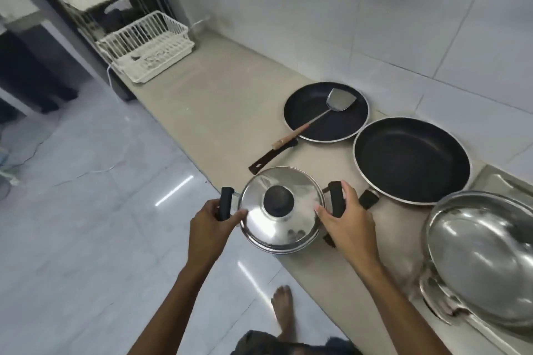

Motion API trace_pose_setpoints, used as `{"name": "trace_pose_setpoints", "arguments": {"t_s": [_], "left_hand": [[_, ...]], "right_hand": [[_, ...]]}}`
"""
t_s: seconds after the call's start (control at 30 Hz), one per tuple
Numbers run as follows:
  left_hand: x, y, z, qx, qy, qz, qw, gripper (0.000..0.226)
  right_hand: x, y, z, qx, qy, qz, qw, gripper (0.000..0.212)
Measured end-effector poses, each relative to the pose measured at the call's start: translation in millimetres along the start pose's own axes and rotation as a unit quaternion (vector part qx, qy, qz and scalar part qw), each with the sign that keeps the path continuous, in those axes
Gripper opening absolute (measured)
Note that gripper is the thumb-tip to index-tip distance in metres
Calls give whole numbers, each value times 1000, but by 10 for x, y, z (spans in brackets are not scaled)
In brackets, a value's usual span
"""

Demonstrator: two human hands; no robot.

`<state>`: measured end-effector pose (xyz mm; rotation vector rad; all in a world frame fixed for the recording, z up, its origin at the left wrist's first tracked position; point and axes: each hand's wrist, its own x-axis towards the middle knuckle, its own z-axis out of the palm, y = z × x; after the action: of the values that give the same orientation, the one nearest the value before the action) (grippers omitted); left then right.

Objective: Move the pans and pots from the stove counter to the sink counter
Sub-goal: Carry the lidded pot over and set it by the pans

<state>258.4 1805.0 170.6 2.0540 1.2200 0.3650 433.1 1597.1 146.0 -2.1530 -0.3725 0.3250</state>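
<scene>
A steel pot with a shiny lid point(281, 207) and black knob sits at the counter's front edge, partly over the floor. My left hand point(212, 222) grips its left black side handle; my right hand point(347, 219) grips the right one. Behind it lie two black frying pans: the farther pan point(326, 121) holds a metal spatula point(317, 117) with a wooden grip, the nearer and larger pan point(412, 160) is empty. A steel wok point(481, 256) rests at the right on the stove.
The beige counter point(219, 101) runs back along the tiled wall to a white two-tier dish rack point(144, 49) at its far end. Glossy floor lies to the left, with my bare foot point(284, 308) below the pot.
</scene>
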Motion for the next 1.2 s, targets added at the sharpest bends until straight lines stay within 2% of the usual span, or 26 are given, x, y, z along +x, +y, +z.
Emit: {"name": "trace_pose_setpoints", "arguments": {"t_s": [0.37,0.53,0.8,1.2], "left_hand": [[1029,86,356,2,-115,46,992,49],[1187,94,478,-4,-137,55,989,48],[1280,98,594,-12,-143,60,988,45],[1242,87,656,-3,-128,52,990,52]], "right_hand": [[555,51,234,7,51,71,996,67],[622,136,255,4,73,78,994,75],[697,199,297,21,72,82,994,73],[677,257,314,-7,68,33,997,72]]}}
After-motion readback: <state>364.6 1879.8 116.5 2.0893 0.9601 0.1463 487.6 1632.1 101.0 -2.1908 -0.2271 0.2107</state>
